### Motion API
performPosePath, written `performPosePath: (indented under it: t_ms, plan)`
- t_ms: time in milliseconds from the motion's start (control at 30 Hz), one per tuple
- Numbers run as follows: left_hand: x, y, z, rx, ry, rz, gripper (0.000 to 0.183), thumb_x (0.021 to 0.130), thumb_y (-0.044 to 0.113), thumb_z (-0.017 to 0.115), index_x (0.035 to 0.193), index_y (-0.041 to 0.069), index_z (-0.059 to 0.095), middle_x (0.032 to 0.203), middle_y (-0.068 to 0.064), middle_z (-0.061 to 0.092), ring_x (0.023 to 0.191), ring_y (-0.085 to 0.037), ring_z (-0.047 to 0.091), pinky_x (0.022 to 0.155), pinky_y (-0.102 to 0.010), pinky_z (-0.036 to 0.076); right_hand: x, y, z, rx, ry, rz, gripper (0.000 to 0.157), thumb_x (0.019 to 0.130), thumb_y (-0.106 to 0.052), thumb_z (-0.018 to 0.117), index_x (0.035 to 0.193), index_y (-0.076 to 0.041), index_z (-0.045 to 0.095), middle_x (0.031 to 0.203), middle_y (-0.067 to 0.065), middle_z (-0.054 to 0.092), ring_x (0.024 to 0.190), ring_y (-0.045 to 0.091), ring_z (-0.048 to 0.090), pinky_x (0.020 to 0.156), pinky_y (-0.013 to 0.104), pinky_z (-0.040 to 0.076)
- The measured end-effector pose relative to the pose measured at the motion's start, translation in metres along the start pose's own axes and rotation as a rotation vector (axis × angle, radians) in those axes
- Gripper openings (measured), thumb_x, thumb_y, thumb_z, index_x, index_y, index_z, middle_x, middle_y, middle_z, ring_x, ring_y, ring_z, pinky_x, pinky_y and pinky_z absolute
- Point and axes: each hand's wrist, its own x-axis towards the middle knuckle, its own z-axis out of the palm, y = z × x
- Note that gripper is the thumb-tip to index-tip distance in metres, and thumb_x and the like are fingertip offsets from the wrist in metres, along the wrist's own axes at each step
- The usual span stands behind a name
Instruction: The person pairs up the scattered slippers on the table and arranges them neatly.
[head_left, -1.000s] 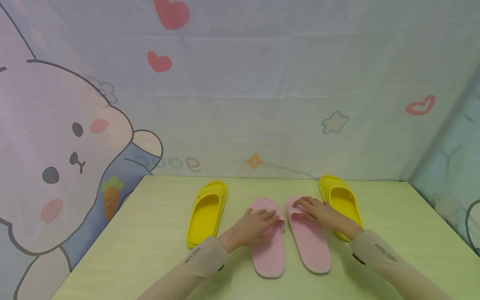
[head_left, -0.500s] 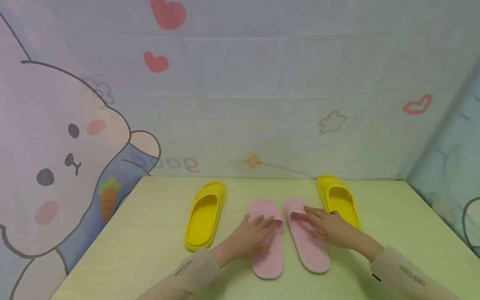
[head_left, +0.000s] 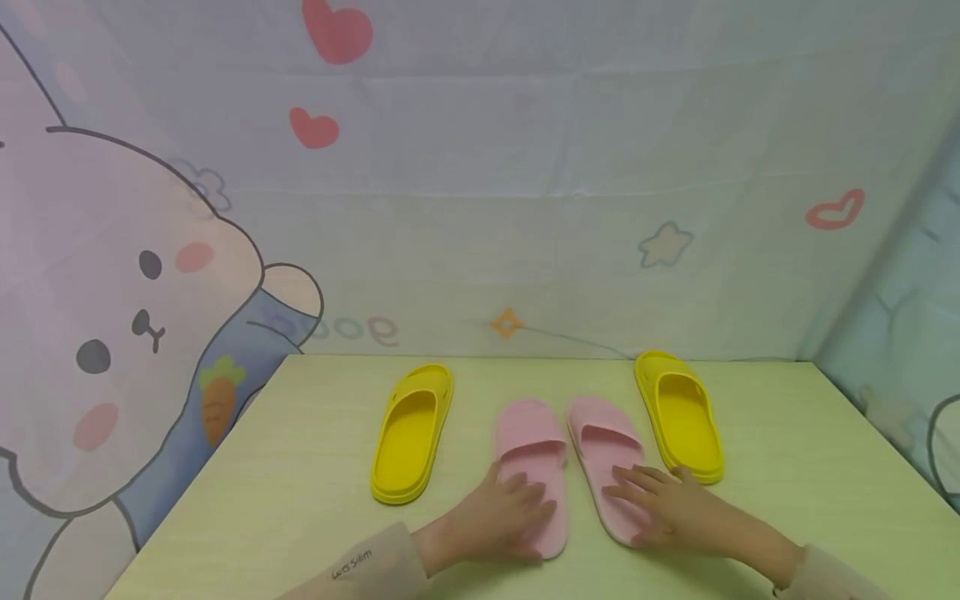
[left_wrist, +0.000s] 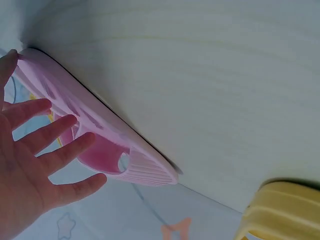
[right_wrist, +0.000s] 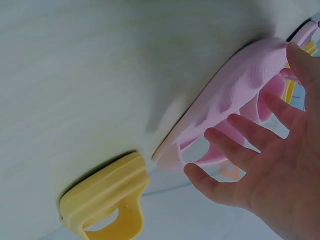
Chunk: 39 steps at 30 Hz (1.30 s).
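Observation:
Two pink slippers lie side by side on the table, toes toward the wall. Over the heel half of the left pink slipper (head_left: 531, 423) is my left hand (head_left: 491, 518), fingers spread. The left wrist view shows its thumb (left_wrist: 8, 62) at the slipper's heel end, the other fingers extended. My right hand (head_left: 686, 512) hovers over or lightly touches the heel half of the right pink slipper (head_left: 603, 415); contact cannot be told. In the right wrist view its fingers (right_wrist: 232, 150) are spread, and the thumb is close to the heel. Neither hand grips anything.
A yellow slipper (head_left: 405, 450) lies left of the pink pair, and another yellow slipper (head_left: 688, 425) lies to the right, angled. Both stand on the pale wooden table (head_left: 285, 483). A printed cloth (head_left: 480, 167) with a rabbit and hearts hangs behind the table's far edge.
Both hands have drawn back from the toe straps toward the heels, uncovering the straps. The right hand also shifted rightward. The pink slippers have hardly moved.

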Motion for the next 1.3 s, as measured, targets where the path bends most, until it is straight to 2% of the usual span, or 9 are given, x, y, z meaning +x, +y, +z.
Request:
performPosePath:
  t_ms: [133, 400, 567, 733, 900, 1300]
  plan:
    - [0.000, 0.002, -0.003, -0.004, -0.015, 0.024, 0.053, 0.081, 0.058, 0.049, 0.122, 0.024, 0.051, 0.119, 0.002, 0.055, 0.101, -0.016, 0.052, 0.090, -0.049, 0.041, -0.005, -0.003, 0.002, 0.000, 0.004, -0.034, 0.058, 0.076, -0.045, 0.061, 0.128, -0.020, 0.047, 0.133, 0.010, 0.047, 0.116, 0.033, 0.047, 0.078, 0.063, 0.038]
    - [0.004, -0.002, -0.004, -0.006, -0.063, 0.024, 0.047, 0.083, 0.054, 0.049, 0.120, 0.025, 0.050, 0.117, 0.002, 0.054, 0.098, -0.014, 0.053, 0.089, -0.050, 0.042, -0.005, -0.001, 0.004, -0.023, 0.078, -0.093, 0.057, 0.076, -0.043, 0.062, 0.127, -0.020, 0.049, 0.130, 0.011, 0.049, 0.112, 0.033, 0.049, 0.074, 0.061, 0.041]
    - [0.009, -0.007, -0.003, -0.004, -0.071, 0.029, 0.041, 0.083, 0.051, 0.050, 0.115, 0.025, 0.051, 0.111, 0.004, 0.056, 0.090, -0.013, 0.054, 0.086, -0.048, 0.044, 0.000, 0.002, 0.007, 0.007, 0.053, -0.074, 0.057, 0.076, -0.041, 0.063, 0.127, -0.019, 0.048, 0.132, 0.011, 0.048, 0.114, 0.033, 0.048, 0.077, 0.062, 0.040]
    - [0.017, -0.011, -0.006, -0.040, -0.097, -0.013, 0.032, 0.083, 0.044, 0.056, 0.109, 0.025, 0.054, 0.106, 0.005, 0.059, 0.088, -0.014, 0.056, 0.086, -0.050, 0.044, 0.009, 0.008, 0.005, 0.057, -0.010, -0.032, 0.056, 0.078, -0.040, 0.062, 0.128, -0.019, 0.047, 0.135, 0.011, 0.045, 0.117, 0.034, 0.046, 0.081, 0.063, 0.037]
    - [0.026, -0.017, -0.001, -0.039, -0.113, -0.046, 0.026, 0.084, 0.039, 0.056, 0.106, 0.025, 0.055, 0.103, 0.005, 0.060, 0.087, -0.015, 0.057, 0.086, -0.052, 0.043, 0.018, 0.013, 0.003, 0.055, -0.022, -0.015, 0.055, 0.078, -0.038, 0.062, 0.127, -0.017, 0.048, 0.134, 0.012, 0.045, 0.117, 0.035, 0.046, 0.081, 0.061, 0.039]
    - [0.043, -0.031, 0.007, -0.033, -0.134, -0.102, 0.024, 0.090, 0.027, 0.049, 0.114, 0.026, 0.053, 0.109, 0.005, 0.059, 0.090, -0.016, 0.057, 0.088, -0.051, 0.042, 0.038, 0.028, 0.002, 0.054, -0.037, 0.010, 0.052, 0.080, -0.032, 0.062, 0.127, -0.012, 0.048, 0.133, 0.014, 0.046, 0.117, 0.036, 0.046, 0.083, 0.063, 0.037]
